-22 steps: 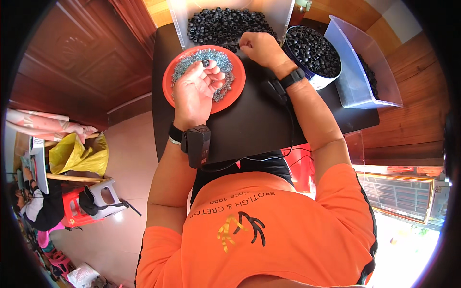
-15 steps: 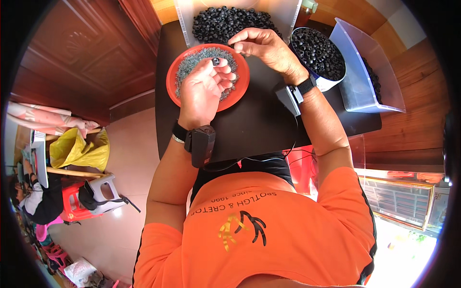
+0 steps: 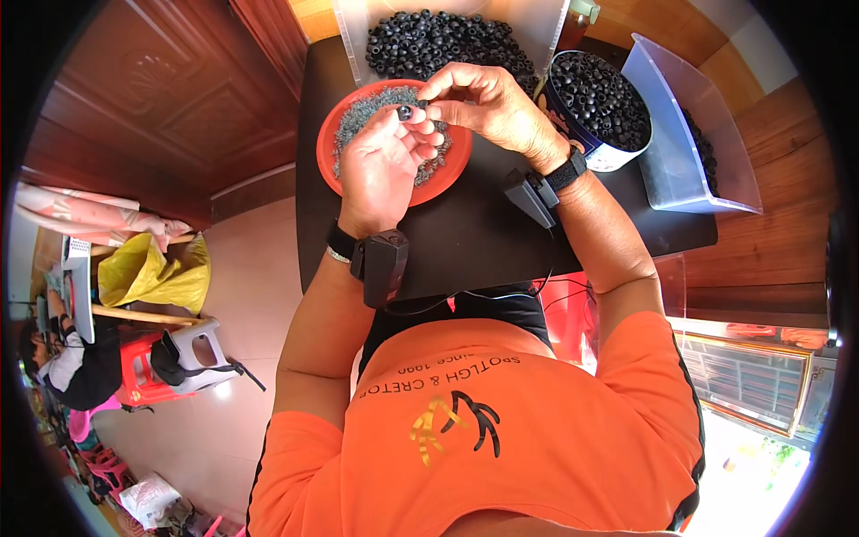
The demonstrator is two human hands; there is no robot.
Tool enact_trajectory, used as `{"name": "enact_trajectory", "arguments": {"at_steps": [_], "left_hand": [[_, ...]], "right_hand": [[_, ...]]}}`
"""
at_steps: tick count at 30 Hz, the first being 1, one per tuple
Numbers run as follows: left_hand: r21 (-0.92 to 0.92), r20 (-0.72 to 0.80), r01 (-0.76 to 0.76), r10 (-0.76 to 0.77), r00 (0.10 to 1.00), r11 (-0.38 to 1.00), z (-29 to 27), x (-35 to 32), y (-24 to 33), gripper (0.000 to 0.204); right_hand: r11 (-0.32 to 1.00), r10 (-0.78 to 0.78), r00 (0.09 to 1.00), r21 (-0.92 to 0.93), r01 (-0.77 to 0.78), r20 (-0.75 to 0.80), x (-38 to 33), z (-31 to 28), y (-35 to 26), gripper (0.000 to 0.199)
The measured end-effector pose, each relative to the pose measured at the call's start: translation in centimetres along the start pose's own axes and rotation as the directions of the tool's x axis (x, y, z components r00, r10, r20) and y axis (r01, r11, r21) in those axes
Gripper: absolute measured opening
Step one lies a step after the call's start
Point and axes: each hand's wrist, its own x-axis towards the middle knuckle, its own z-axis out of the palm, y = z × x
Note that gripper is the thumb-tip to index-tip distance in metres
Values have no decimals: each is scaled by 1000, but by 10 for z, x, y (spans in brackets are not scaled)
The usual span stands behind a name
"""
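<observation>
My left hand is palm up over an orange-red bowl, holding a small round black bead-like piece between thumb and forefinger. The piece has a hole that faces up. The bowl contains many small clear grey pieces. Just right of the held piece, my right hand is pinched closed, thumb against forefinger. A tiny dark item seems to sit at its fingertips, too small to make out. The two hands' fingertips nearly meet above the bowl's right side.
Behind the bowl, a clear plastic bin holds many black pieces. To the right stand a round tub full of them and a bluish clear bin with more, all on the dark table. Another person sits far left.
My right hand has moved left and slightly down, bringing its pinched fingertips close to the black piece. My left hand keeps its hold on that piece. The whole view has shifted slightly.
</observation>
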Motion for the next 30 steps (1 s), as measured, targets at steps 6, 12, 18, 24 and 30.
{"name": "enact_trajectory", "arguments": {"at_steps": [6, 12, 18, 24, 30], "left_hand": [[5, -18, 9, -9, 1000, 1000, -1, 0, 0, 22], [14, -55, 17, -16, 998, 1000, 3, -1, 0, 21], [13, -90, 73, -71, 993, 997, 4, -1, -1, 22], [5, -88, 88, -88, 992, 996, 4, -1, -1, 22], [8, -76, 114, -113, 991, 993, 2, -2, -2, 23]], "right_hand": [[999, 47, 999, -2, -47, 12, -1, 1, -6, 16], [990, -48, 998, 131, 51, -27, 3, -2, 4, 14], [983, -45, 999, 178, 45, -7, 3, 1, 0, 16], [993, -19, 1000, 116, 19, 2, 2, 5, 5, 18], [991, -10, 1000, 133, 11, -13, 3, 8, 7, 18]]}}
